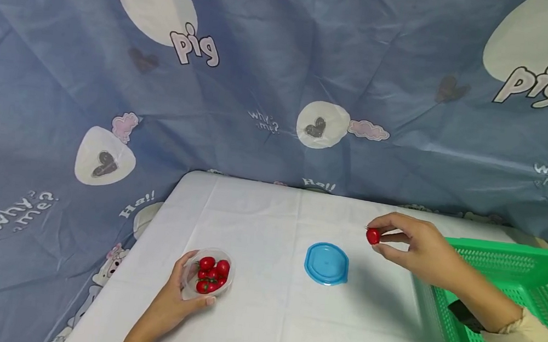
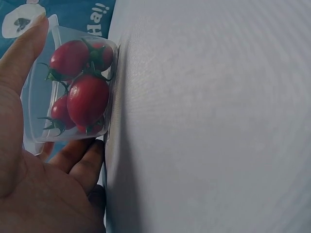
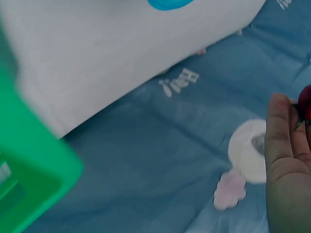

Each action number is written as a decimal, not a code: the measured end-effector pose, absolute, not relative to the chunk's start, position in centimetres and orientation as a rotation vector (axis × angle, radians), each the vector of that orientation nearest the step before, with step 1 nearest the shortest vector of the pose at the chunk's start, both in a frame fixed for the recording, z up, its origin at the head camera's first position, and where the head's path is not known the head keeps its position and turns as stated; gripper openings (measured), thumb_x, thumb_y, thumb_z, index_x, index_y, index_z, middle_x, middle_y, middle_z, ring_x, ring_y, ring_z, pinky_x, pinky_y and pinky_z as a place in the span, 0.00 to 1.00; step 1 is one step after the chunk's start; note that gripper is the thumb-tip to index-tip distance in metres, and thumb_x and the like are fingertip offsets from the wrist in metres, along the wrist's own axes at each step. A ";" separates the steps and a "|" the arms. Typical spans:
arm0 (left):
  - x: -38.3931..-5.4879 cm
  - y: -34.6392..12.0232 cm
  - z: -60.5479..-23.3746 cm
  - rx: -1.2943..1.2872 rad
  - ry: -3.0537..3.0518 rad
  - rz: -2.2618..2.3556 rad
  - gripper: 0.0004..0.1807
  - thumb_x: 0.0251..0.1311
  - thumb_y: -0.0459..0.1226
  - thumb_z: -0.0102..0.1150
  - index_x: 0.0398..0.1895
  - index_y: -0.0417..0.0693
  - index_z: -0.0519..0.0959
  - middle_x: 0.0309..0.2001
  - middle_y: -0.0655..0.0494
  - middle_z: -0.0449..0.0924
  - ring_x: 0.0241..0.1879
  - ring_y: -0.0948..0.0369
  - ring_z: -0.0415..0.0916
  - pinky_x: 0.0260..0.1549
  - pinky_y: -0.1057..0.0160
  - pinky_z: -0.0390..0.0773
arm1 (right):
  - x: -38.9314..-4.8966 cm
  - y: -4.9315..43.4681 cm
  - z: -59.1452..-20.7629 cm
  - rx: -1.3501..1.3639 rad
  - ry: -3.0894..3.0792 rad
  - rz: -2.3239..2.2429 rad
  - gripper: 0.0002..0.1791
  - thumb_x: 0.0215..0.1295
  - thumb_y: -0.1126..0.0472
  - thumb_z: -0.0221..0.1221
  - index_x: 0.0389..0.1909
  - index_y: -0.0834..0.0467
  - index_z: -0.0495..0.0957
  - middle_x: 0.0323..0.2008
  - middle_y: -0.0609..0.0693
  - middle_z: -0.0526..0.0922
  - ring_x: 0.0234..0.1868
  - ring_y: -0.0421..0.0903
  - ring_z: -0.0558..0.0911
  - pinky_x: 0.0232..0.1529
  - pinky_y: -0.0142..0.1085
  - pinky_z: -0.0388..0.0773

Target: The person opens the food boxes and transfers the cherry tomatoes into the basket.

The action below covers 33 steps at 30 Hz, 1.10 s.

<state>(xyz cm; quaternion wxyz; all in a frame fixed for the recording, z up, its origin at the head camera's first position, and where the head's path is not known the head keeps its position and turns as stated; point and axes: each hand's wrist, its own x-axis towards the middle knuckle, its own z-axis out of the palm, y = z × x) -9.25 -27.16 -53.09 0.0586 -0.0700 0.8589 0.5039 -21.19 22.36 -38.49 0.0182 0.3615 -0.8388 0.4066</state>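
Observation:
My left hand (image 1: 169,301) holds a clear plastic container (image 2: 41,107) on the table, thumb on one side and fingers round the other. Several red cherry tomatoes (image 1: 213,275) with green stems lie inside it. Raised over the right part of the table, my right hand (image 1: 418,244) pinches a single cherry tomato (image 1: 373,236) between thumb and fingertips. At the edge of the right wrist view, only part of that tomato (image 3: 305,104) shows. A blue lid (image 1: 326,264) lies flat on the table between the two hands.
On the right stands a green perforated plastic basket (image 1: 504,248), partly covered by my right forearm. A white cloth covers the table (image 1: 249,328). Behind it hangs a blue printed curtain (image 1: 264,71).

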 end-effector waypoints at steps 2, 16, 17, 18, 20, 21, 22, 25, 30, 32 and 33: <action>-9.4 -27.3 -53.0 -0.211 2.605 1.520 0.61 0.53 0.50 0.81 0.83 0.67 0.47 0.81 0.40 0.53 0.79 0.36 0.49 0.67 0.22 0.51 | -20.6 23.2 -38.1 1.074 -2.600 1.267 0.21 0.61 0.74 0.72 0.53 0.55 0.82 0.47 0.43 0.85 0.46 0.41 0.88 0.48 0.31 0.84; -9.4 -27.4 -53.2 -0.182 2.591 1.550 0.61 0.54 0.48 0.81 0.83 0.65 0.46 0.80 0.36 0.54 0.79 0.40 0.50 0.71 0.27 0.47 | -17.3 29.4 -37.6 0.683 -2.745 1.199 0.20 0.67 0.68 0.70 0.58 0.53 0.80 0.51 0.47 0.85 0.51 0.29 0.84 0.37 0.26 0.83; -9.4 -27.4 -53.2 -0.178 2.588 1.556 0.61 0.54 0.48 0.81 0.83 0.65 0.46 0.80 0.35 0.54 0.79 0.40 0.50 0.71 0.27 0.47 | -17.2 29.8 -37.8 0.668 -2.745 1.185 0.21 0.67 0.69 0.70 0.58 0.53 0.80 0.51 0.47 0.85 0.51 0.28 0.84 0.37 0.25 0.82; -9.4 -27.4 -53.3 -0.174 2.584 1.565 0.61 0.54 0.47 0.81 0.83 0.65 0.46 0.80 0.35 0.54 0.79 0.40 0.50 0.71 0.27 0.47 | -17.1 30.2 -38.0 0.655 -2.742 1.158 0.21 0.66 0.69 0.70 0.57 0.53 0.80 0.50 0.46 0.85 0.51 0.27 0.83 0.41 0.24 0.81; -9.4 -27.3 -53.3 -0.164 2.575 1.583 0.61 0.55 0.46 0.81 0.83 0.65 0.46 0.80 0.35 0.54 0.79 0.41 0.50 0.72 0.27 0.46 | -16.9 31.2 -38.4 0.623 -2.738 1.121 0.21 0.64 0.71 0.71 0.57 0.54 0.81 0.49 0.44 0.85 0.50 0.25 0.83 0.42 0.21 0.80; -9.4 -27.2 -53.4 -0.162 2.571 1.591 0.61 0.55 0.46 0.81 0.82 0.65 0.46 0.80 0.35 0.55 0.79 0.41 0.51 0.72 0.28 0.46 | -16.8 31.6 -38.6 0.604 -2.738 1.102 0.21 0.64 0.72 0.71 0.56 0.55 0.81 0.49 0.42 0.85 0.49 0.24 0.82 0.43 0.20 0.79; -9.4 -27.2 -53.4 -0.161 2.569 1.595 0.60 0.55 0.46 0.81 0.82 0.65 0.46 0.80 0.35 0.55 0.79 0.41 0.51 0.72 0.28 0.46 | -16.8 32.2 -38.8 0.585 -2.744 1.086 0.21 0.63 0.72 0.71 0.56 0.56 0.81 0.49 0.39 0.85 0.49 0.22 0.81 0.42 0.19 0.78; -9.5 -27.1 -53.5 -0.162 2.563 1.608 0.60 0.54 0.45 0.81 0.82 0.65 0.47 0.80 0.35 0.55 0.79 0.41 0.51 0.72 0.29 0.45 | -16.5 33.8 -39.5 0.515 -2.772 1.049 0.20 0.64 0.71 0.70 0.56 0.58 0.80 0.48 0.32 0.83 0.48 0.20 0.80 0.40 0.18 0.78; -9.6 -27.1 -53.4 -0.158 2.552 1.613 0.60 0.55 0.46 0.81 0.82 0.65 0.46 0.80 0.36 0.54 0.80 0.41 0.50 0.73 0.29 0.44 | -16.5 36.4 -40.8 0.367 -2.847 1.023 0.18 0.70 0.66 0.68 0.58 0.63 0.78 0.46 0.34 0.83 0.45 0.17 0.78 0.34 0.22 0.79; -9.5 -27.2 -53.3 -0.170 2.560 1.590 0.61 0.55 0.46 0.81 0.83 0.65 0.46 0.80 0.36 0.53 0.80 0.39 0.49 0.71 0.26 0.45 | -16.6 37.2 -41.4 0.328 -2.871 1.019 0.19 0.71 0.66 0.67 0.59 0.65 0.78 0.46 0.37 0.82 0.44 0.17 0.77 0.33 0.25 0.80; -9.5 -27.3 -53.2 -0.176 2.562 1.581 0.61 0.55 0.47 0.80 0.83 0.65 0.45 0.81 0.36 0.53 0.80 0.39 0.48 0.71 0.25 0.45 | -16.7 37.5 -41.8 0.315 -2.881 1.018 0.19 0.71 0.66 0.67 0.59 0.66 0.77 0.47 0.38 0.82 0.44 0.16 0.76 0.33 0.26 0.81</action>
